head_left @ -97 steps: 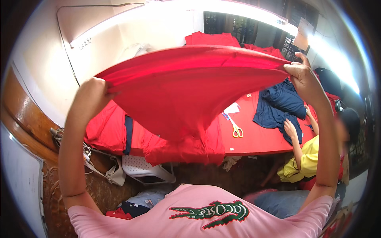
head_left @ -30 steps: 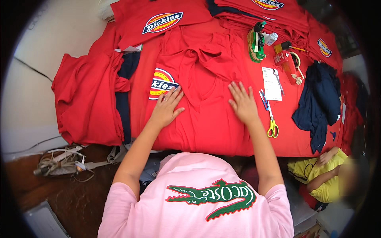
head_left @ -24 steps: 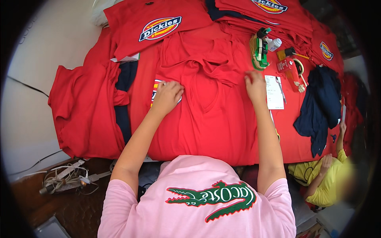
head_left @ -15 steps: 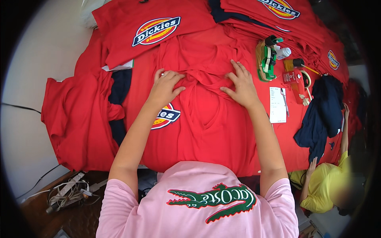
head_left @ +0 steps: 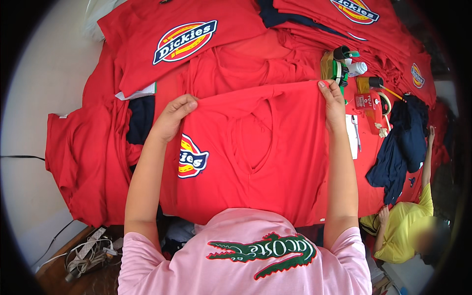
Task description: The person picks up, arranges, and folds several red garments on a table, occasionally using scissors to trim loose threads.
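Observation:
Stretched between my two hands is a red V-neck shirt. Its neck opening faces up in the middle, and part of a yellow, white and navy oval emblem shows on its left side. My left hand pinches the shirt's far left corner, thumb on top. At the far right corner my right hand grips the fabric in the same way. The far edge between them is pulled nearly straight and looks raised off the cloth beneath. Another red shirt lies crumpled just beyond it.
Folded red shirts are piled at the far right; loose red garments lie left. A green tape dispenser, white bottle, notepaper and navy garment lie right. A person in yellow touches that garment. Cables lie lower left.
Both hands have moved apart from the middle of the shirt, each now holding a corner. The far edge has been drawn out flat, covering part of the notepaper.

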`<control>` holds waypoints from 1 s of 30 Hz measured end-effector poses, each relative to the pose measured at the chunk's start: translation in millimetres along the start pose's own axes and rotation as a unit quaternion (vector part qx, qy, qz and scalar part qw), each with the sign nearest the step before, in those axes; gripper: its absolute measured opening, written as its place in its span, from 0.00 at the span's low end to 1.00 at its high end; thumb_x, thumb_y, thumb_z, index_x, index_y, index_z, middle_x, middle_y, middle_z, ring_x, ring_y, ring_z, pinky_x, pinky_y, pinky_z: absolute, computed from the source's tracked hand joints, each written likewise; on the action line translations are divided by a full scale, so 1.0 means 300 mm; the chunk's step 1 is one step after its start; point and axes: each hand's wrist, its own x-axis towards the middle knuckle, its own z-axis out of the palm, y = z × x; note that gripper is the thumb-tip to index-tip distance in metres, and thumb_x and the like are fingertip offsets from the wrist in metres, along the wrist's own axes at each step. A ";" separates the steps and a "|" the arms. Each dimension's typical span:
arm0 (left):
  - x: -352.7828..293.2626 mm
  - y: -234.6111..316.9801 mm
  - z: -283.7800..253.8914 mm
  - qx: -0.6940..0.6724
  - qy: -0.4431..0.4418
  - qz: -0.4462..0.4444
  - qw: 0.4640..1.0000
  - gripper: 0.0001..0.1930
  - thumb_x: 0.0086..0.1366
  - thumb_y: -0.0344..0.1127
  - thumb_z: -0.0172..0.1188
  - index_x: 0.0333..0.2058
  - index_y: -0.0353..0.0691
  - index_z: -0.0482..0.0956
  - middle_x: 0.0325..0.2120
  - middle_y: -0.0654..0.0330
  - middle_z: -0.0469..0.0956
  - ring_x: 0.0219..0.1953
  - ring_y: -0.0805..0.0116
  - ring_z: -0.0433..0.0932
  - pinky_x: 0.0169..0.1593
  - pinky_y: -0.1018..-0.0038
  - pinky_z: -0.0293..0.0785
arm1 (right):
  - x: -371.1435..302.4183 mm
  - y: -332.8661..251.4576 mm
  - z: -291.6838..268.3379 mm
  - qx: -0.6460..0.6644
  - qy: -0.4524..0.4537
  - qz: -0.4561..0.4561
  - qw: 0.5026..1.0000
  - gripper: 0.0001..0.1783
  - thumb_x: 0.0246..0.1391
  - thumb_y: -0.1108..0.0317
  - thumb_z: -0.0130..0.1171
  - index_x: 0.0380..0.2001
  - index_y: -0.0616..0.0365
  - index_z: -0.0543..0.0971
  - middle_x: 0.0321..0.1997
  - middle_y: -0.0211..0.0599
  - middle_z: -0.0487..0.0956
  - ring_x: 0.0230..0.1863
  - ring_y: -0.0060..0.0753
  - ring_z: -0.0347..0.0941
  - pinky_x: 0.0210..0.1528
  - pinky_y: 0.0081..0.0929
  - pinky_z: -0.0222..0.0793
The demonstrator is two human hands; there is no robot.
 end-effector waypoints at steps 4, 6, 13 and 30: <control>0.064 -0.143 -0.049 0.197 0.125 0.050 0.971 0.11 0.73 0.38 0.66 0.37 0.35 0.80 0.33 0.67 0.81 0.43 0.73 0.78 0.62 0.70 0.67 | -0.008 0.048 0.098 -0.455 0.051 -0.149 0.877 0.12 0.69 0.60 0.65 0.46 0.56 0.79 0.45 0.38 0.88 0.44 0.42 0.85 0.46 0.37 0.77; 0.067 -0.143 0.024 0.464 0.186 0.172 0.849 0.10 0.71 0.37 0.66 0.37 0.36 0.80 0.33 0.63 0.82 0.44 0.66 0.80 0.66 0.63 0.63 | -0.006 0.106 0.087 -0.580 0.077 -0.218 0.781 0.15 0.66 0.57 0.66 0.48 0.53 0.79 0.44 0.46 0.87 0.43 0.57 0.84 0.41 0.49 0.78; -0.038 -0.089 0.257 0.547 0.226 0.301 0.748 0.07 0.63 0.31 0.69 0.39 0.42 0.82 0.45 0.60 0.81 0.53 0.56 0.78 0.66 0.56 0.62 | -0.145 -0.050 0.174 -0.542 0.101 -0.316 0.772 0.16 0.60 0.65 0.69 0.50 0.53 0.81 0.47 0.42 0.84 0.52 0.51 0.80 0.54 0.41 0.73; -0.434 -0.326 0.385 0.516 -0.041 0.207 0.830 0.25 0.55 0.41 0.79 0.50 0.43 0.82 0.57 0.59 0.75 0.67 0.54 0.70 0.72 0.49 0.59 | -0.772 0.052 -0.235 -0.681 0.134 -0.123 0.709 0.21 0.65 0.70 0.64 0.60 0.60 0.81 0.55 0.48 0.80 0.55 0.54 0.77 0.58 0.46 0.75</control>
